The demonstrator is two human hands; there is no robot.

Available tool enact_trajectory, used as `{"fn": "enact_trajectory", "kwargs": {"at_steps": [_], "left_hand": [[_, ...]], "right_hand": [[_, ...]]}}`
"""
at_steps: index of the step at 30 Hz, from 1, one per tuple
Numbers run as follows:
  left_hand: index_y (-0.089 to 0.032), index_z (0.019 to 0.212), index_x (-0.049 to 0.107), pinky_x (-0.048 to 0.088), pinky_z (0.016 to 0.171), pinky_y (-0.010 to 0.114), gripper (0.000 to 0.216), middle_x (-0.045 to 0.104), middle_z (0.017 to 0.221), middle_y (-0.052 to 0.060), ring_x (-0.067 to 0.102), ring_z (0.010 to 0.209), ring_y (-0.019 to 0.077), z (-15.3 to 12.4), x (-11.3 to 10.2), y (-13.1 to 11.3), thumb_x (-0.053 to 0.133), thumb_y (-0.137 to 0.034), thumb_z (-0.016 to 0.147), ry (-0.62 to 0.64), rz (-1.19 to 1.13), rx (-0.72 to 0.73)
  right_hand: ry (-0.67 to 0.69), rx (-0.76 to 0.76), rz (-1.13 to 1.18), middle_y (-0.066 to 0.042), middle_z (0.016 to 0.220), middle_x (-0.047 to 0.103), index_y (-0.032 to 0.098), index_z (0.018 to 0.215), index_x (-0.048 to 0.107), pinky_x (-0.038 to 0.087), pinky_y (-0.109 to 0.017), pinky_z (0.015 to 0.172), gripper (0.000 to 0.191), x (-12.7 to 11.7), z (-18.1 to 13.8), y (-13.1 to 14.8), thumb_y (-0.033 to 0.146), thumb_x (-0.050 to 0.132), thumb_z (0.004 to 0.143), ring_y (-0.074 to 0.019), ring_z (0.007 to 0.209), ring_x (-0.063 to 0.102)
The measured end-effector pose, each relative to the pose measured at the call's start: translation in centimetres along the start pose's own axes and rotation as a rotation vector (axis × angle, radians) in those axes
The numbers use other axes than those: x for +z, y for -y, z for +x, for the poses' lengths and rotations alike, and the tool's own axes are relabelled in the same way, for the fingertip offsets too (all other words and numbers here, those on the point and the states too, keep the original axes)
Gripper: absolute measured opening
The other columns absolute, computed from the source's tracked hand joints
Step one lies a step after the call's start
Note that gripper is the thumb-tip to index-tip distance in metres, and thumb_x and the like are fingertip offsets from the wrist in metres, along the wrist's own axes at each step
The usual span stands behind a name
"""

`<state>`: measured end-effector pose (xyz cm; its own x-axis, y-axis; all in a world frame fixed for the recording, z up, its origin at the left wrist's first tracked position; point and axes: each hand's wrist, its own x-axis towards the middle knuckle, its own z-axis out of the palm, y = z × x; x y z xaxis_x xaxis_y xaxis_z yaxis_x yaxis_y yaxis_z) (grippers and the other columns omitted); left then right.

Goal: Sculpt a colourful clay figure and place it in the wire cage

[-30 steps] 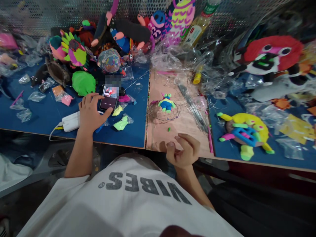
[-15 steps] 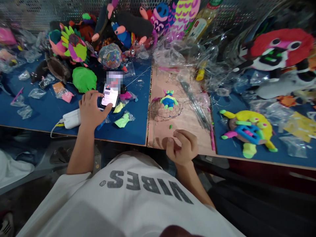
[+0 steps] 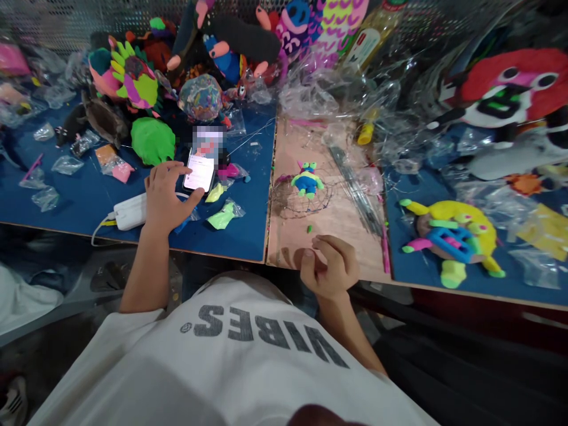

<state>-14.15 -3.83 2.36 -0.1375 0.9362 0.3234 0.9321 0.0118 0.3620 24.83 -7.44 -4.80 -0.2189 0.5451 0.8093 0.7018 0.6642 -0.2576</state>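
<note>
My left hand point(image 3: 167, 194) is open over the lower left edge of a lit smartphone point(image 3: 200, 170), its fingers and thumb spread about the screen. A white power bank point(image 3: 130, 212) with a cable lies by that wrist. At the front edge of the wooden board point(image 3: 284, 236), my right hand point(image 3: 331, 265) is half curled, thumb and fingertips apart, with nothing visible between them. Just beyond it lies a tiny green piece of clay point(image 3: 309, 229). Farther back, a small blue and green clay figure point(image 3: 306, 182) stands by a ring of thin wire point(image 3: 328, 201).
Metal rods point(image 3: 352, 189) and a pink stick point(image 3: 385, 251) lie along the board's right side. A yellow clay figure point(image 3: 481, 225) sits to the right. Several clay animals, a green clay dome point(image 3: 153, 141) and plastic wrappers crowd the back. A bottle point(image 3: 370, 38) leans behind.
The view has shifted slightly, so the table's things sit a little farther right. Both hands keep nearly the same poses, the left still at the phone.
</note>
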Motion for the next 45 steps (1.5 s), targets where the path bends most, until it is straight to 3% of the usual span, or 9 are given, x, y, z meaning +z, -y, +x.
{"fn": "enact_trajectory", "kwargs": {"at_steps": [10,18,26,36,42,45], "left_hand": [[-0.029,0.134,0.068,0.041,0.124,0.064,0.051,0.063,0.153,0.014,0.055,0.147,0.0458,-0.05,0.38,-0.04,0.073,-0.059,0.094,0.019,0.059,-0.048],[-0.032,0.138,0.071,0.037,0.125,0.069,0.058,0.059,0.160,0.014,0.049,0.152,0.0485,-0.20,0.48,-0.09,0.066,-0.074,0.098,0.084,0.136,0.045],[-0.031,0.130,0.071,0.038,0.126,0.070,0.053,0.060,0.159,0.014,0.048,0.153,0.0479,-0.15,0.39,-0.13,0.066,-0.072,0.098,0.108,0.124,0.023],[-0.031,0.145,0.062,0.038,0.126,0.070,0.064,0.051,0.166,0.016,0.042,0.158,0.0504,-0.16,0.39,-0.33,0.072,-0.069,0.094,0.110,0.117,0.026],[-0.030,0.125,0.065,0.041,0.124,0.069,0.053,0.055,0.162,0.016,0.045,0.155,0.0492,-0.11,0.48,-0.27,0.075,-0.070,0.093,0.094,0.118,0.014],[-0.030,0.130,0.064,0.041,0.123,0.069,0.053,0.056,0.161,0.016,0.044,0.156,0.0493,-0.09,0.43,-0.40,0.075,-0.068,0.094,0.110,0.134,0.028]], "right_hand": [[0.012,0.012,0.000,-0.012,0.106,0.077,0.018,0.121,0.069,0.065,-0.035,0.076,0.030,0.00,0.07,0.16,0.016,0.074,0.092,-0.0238,0.091,0.077],[0.007,0.007,-0.011,-0.013,0.104,0.078,0.016,0.117,0.071,0.066,-0.035,0.076,0.026,-0.01,0.28,0.25,0.016,0.074,0.091,-0.0245,0.089,0.078],[0.030,0.003,-0.033,-0.012,0.105,0.077,0.019,0.118,0.070,0.065,-0.034,0.075,0.026,-0.09,0.43,0.27,0.017,0.073,0.092,-0.0235,0.090,0.078],[0.032,0.003,-0.016,-0.012,0.106,0.077,0.018,0.117,0.071,0.064,-0.034,0.077,0.026,-0.06,0.17,0.19,0.016,0.074,0.091,-0.0233,0.091,0.077],[0.037,0.006,-0.030,-0.011,0.105,0.077,0.019,0.118,0.071,0.064,-0.034,0.075,0.026,-0.18,0.36,0.30,0.017,0.073,0.092,-0.0231,0.089,0.077],[0.044,0.007,-0.031,-0.011,0.105,0.077,0.019,0.117,0.071,0.064,-0.034,0.075,0.024,-0.21,0.39,0.26,0.017,0.072,0.092,-0.0230,0.089,0.077]]}}
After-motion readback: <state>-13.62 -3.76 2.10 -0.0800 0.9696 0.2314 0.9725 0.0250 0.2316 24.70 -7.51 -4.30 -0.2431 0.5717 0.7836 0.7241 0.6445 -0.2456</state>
